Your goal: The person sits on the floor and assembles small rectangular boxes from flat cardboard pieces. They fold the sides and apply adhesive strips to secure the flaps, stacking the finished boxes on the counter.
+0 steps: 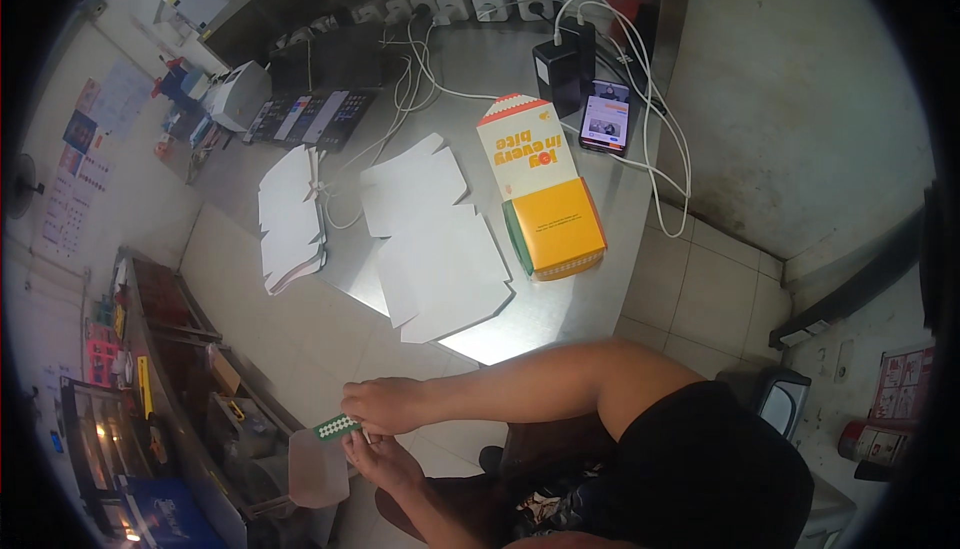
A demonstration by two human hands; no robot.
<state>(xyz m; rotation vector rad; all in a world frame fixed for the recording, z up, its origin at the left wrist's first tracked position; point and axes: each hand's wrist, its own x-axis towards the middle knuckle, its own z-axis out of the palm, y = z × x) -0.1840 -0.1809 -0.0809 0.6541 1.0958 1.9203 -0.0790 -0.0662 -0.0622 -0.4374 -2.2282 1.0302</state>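
My right hand (383,405) and my left hand (385,462) are close together at the lower middle, off the table's near edge. Both sets of fingers are closed on a small green-and-white patterned cardboard piece (337,427). A pale pinkish panel (318,469) sits just below and left of it; whether the two are joined I cannot tell. On the table lies a flat white die-cut carton blank (440,249). To its right stands a folded yellow box (562,229) with its cream lid (522,154) raised open. A stack of white blanks (290,217) is at the left.
A lit phone (605,119) lies by black power banks (556,77) and looping white cables (655,139) at the far right of the steel table (440,89). Several chargers line the back. Dark trays (310,119) are behind the stack, and a cluttered shelf (245,439) stands lower left.
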